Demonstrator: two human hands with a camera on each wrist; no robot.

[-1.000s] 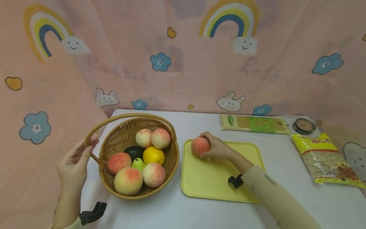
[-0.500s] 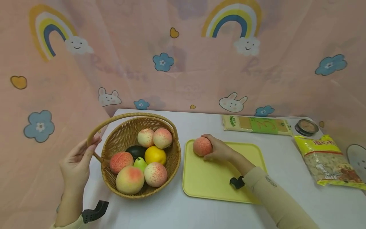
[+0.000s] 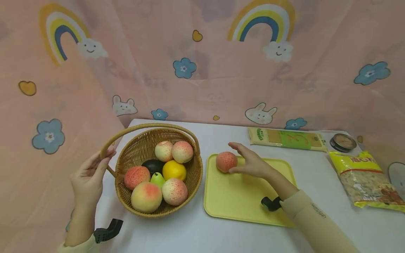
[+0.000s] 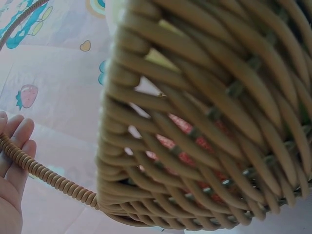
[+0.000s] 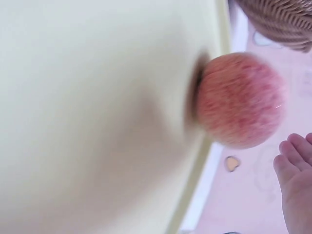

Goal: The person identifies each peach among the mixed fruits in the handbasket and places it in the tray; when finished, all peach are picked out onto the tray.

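Note:
In the head view, my left hand point(image 3: 89, 181) holds the arched handle point(image 3: 152, 125) of a wicker basket point(image 3: 134, 154) between thumb and fingers. The basket leans with its mouth towards me. Inside lie several peaches, a large yellow-red one point(image 3: 146, 196) among them, plus a dark avocado-like fruit point(image 3: 153, 166), a yellow lemon-like fruit point(image 3: 174, 170) and a green pear point(image 3: 157, 179). A pinkish-red peach point(image 3: 226, 162) sits at the far left corner of the yellow tray point(image 3: 234, 200). Beside it my right hand point(image 3: 253, 164) is spread, its upper fingers apart from the fruit; thumb contact is unclear.
Behind the tray lies a flat noodle packet point(image 3: 286, 138). A round tin point(image 3: 343, 142) stands at the far right corner, with a yellow-topped food bag point(image 3: 367, 179) in front of it. A pink printed cloth point(image 3: 215, 80) hangs behind the white table.
My right hand has let go of the red peach, its fingers spreading and drawing back to the right. The peach stays on the tray. My left hand keeps the handle; the whole view shifts slightly.

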